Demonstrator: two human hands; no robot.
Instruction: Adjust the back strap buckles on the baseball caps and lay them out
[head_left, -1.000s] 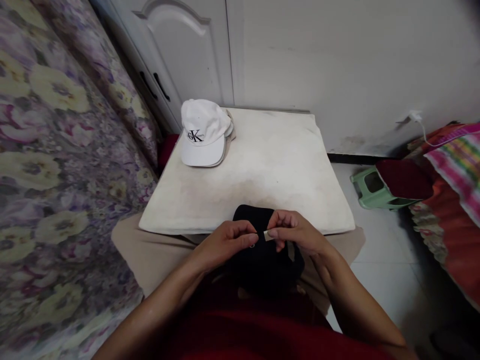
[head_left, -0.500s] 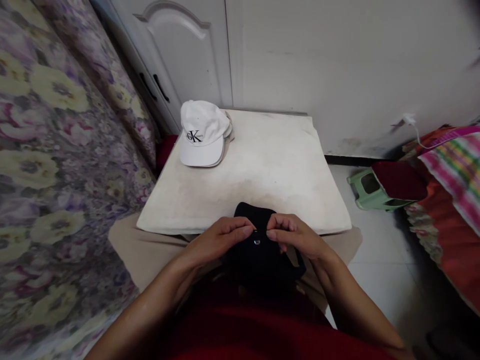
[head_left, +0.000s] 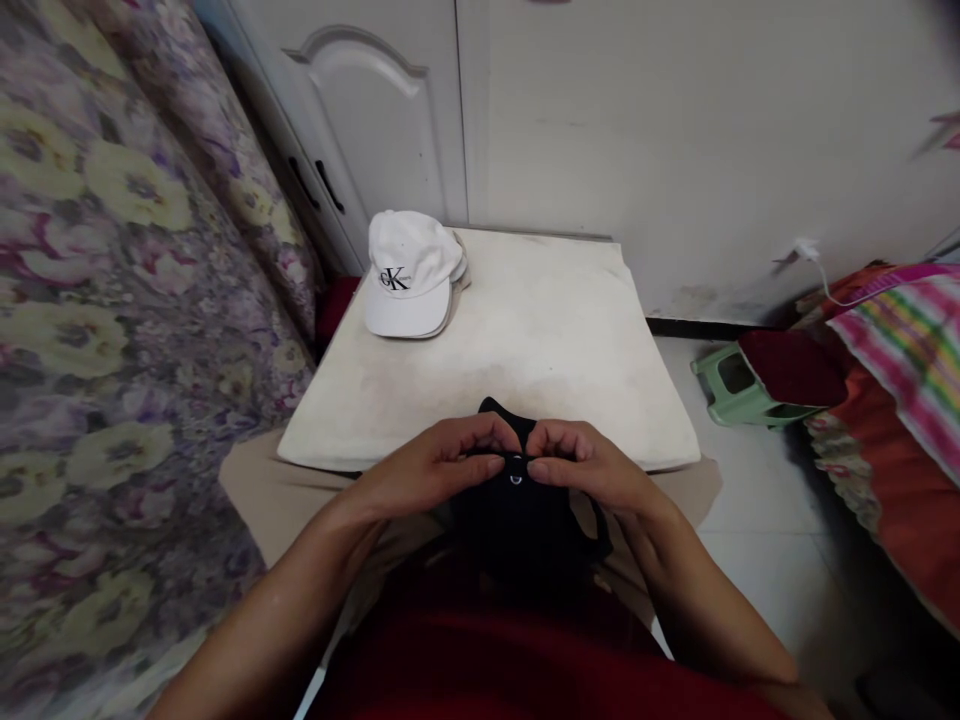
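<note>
A black cap point(head_left: 510, 525) lies in my lap at the table's near edge, its brim pointing toward the table. A small light logo shows on its front, just below my fingertips. My left hand point(head_left: 457, 458) pinches the cap between thumb and fingers, left of the logo. On the other side, my right hand point(head_left: 577, 462) grips it the same way, thumb on top. The two thumbs lie a short gap apart. At the far left of the table sits a white cap point(head_left: 411, 270) with dark letters, resting on other caps mostly hidden beneath it.
The white-covered table point(head_left: 547, 310) stands against a wall and a white cabinet door point(head_left: 375, 100). A floral curtain point(head_left: 112, 350) hangs close on the left. To the right are a green stool point(head_left: 739, 385) with a dark red top and a bed with an orange cover point(head_left: 892, 470).
Both hands have come closer together on the black cap, and their fingers now close on the fabric near the logo. The view has shifted slightly.
</note>
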